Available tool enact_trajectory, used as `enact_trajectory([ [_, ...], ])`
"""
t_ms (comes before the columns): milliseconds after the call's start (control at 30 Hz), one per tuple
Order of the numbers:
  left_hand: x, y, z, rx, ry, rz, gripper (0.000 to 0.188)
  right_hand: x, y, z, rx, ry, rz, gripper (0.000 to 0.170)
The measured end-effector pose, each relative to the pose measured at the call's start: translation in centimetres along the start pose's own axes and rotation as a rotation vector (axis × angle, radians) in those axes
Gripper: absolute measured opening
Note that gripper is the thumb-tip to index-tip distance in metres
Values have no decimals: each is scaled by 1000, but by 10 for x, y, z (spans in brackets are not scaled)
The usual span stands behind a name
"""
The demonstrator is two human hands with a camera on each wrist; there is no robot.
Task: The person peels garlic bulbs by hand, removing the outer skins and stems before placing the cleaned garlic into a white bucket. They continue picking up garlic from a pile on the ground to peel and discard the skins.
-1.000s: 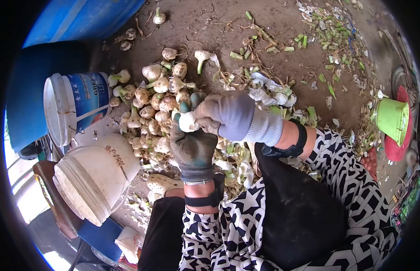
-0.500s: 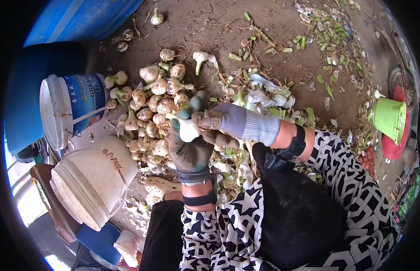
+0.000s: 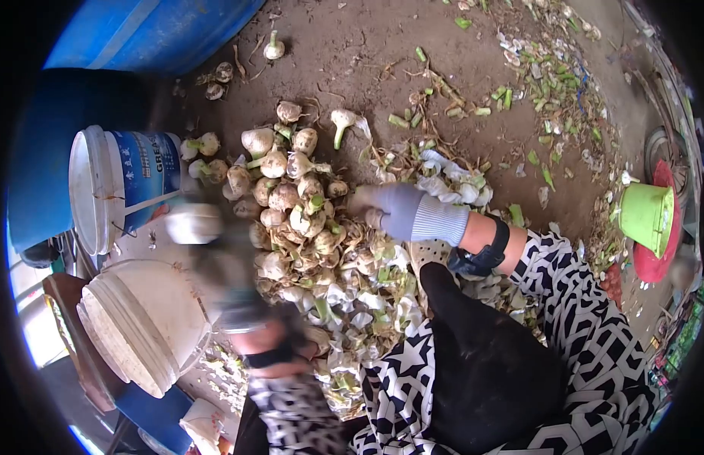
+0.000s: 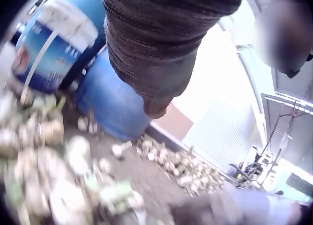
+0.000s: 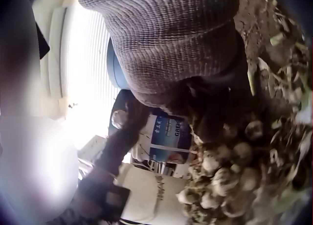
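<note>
My gloved left hand [image 3: 229, 269], blurred by motion, grips a peeled white garlic bulb [image 3: 194, 224] in front of the buckets at the left. In the right wrist view that garlic bulb [image 5: 119, 118] shows beside the blue-labelled bucket. My gloved right hand [image 3: 394, 211] hovers at the right edge of the pile of garlic bulbs [image 3: 284, 197], its fingers loosely bent and blurred, with nothing showing in them. Many bulbs in the pile are soil-stained with short green stems. In the right wrist view the right hand [image 5: 210, 107] hangs close over bulbs, its fingertips dark.
A blue-labelled bucket [image 3: 151, 167] and a larger white bucket [image 3: 151, 318] lie tipped at the left, beside blue barrels [image 3: 140, 34]. Peeled skins [image 3: 359, 303] cover the ground near my feet. Cut green stems [image 3: 549, 83] lie farther off, and a lime-green pot [image 3: 646, 216] stands at the right.
The left hand has swung left, away from the right hand, carrying the white garlic bulb towards the buckets. The right hand has let go of that bulb and stays by the pile.
</note>
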State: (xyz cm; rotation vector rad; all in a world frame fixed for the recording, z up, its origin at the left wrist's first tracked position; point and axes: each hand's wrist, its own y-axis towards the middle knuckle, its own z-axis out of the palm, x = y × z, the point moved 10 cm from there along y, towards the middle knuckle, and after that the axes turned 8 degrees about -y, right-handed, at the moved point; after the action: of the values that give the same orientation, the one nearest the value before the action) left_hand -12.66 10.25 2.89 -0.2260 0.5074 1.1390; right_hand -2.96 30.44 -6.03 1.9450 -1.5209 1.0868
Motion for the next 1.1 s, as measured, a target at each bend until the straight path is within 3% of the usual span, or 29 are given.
enact_trajectory([
  [33, -65, 15, 11, -188, 195, 189, 69, -24, 7, 8, 222, -368, 193, 36],
  [67, -91, 37, 49, 116, -170, 89, 71, -26, 19, -12, 182, -478, 230, 49],
  [100, -135, 40, 47, -136, -139, 334, 75, -35, 34, -27, 56, -633, 191, 56],
  [133, -154, 36, 45, -272, 31, 461, 76, -30, 53, -44, 101, -594, 250, 56],
  [167, -144, 31, 33, -378, 76, 382, 73, -36, 71, -51, 185, -673, 357, 53],
  [200, -126, 20, 18, -487, 122, 304, 71, -41, 97, -47, -2, -927, 181, 51],
  [233, -98, 10, 11, -629, 153, 300, 64, -72, 126, -29, 53, -956, 203, 48],
  [267, -65, 13, 1, -148, 90, -21, 51, -91, 146, -16, 115, -984, 226, 45],
  [300, -42, -2, -20, -375, 297, 114, 48, -92, 151, -14, 120, -986, 212, 45],
  [367, 18, -25, -13, -571, 904, -23, 41, -97, 150, -12, 223, -712, 249, 47],
  [400, 41, -32, -3, -622, 854, 1, 44, -89, 141, -13, 235, -729, 235, 47],
  [433, 63, -35, 2, -548, 939, 11, 52, -79, 120, -17, 124, -160, 338, 44],
  [467, 76, -36, 16, -380, 1285, 125, 61, -70, 97, -18, 6, 412, 423, 41],
  [533, 95, -31, 43, -206, 1593, 264, 68, -21, 59, -4, -10, 1116, 293, 25],
  [600, 107, -36, 23, -353, 1164, 210, 71, -2, 38, 9, -103, 1266, 238, 24],
  [667, 97, -40, 30, -368, 1315, 213, 70, -5, 25, 1, -199, 1235, 230, 25],
  [767, 93, -38, 62, -222, 1718, 274, 63, 32, 24, -49, -279, 254, 3, 22],
  [867, 87, -45, 69, -233, 1636, 306, 59, 51, 24, -62, -234, 247, -82, 19],
  [933, 86, -49, 68, -275, 1627, 257, 60, 57, 22, -65, -223, 311, -96, 18],
  [1000, 83, -49, 55, -327, 1342, 191, 61, 54, 19, -62, -152, 391, -42, 13],
  [1067, 78, -51, 61, -300, 1356, 149, 55, 60, 13, -71, -184, 299, -85, 10],
  [1100, 92, -53, 43, -343, 905, -72, 53, 61, 10, -73, -147, 307, -59, 10],
])
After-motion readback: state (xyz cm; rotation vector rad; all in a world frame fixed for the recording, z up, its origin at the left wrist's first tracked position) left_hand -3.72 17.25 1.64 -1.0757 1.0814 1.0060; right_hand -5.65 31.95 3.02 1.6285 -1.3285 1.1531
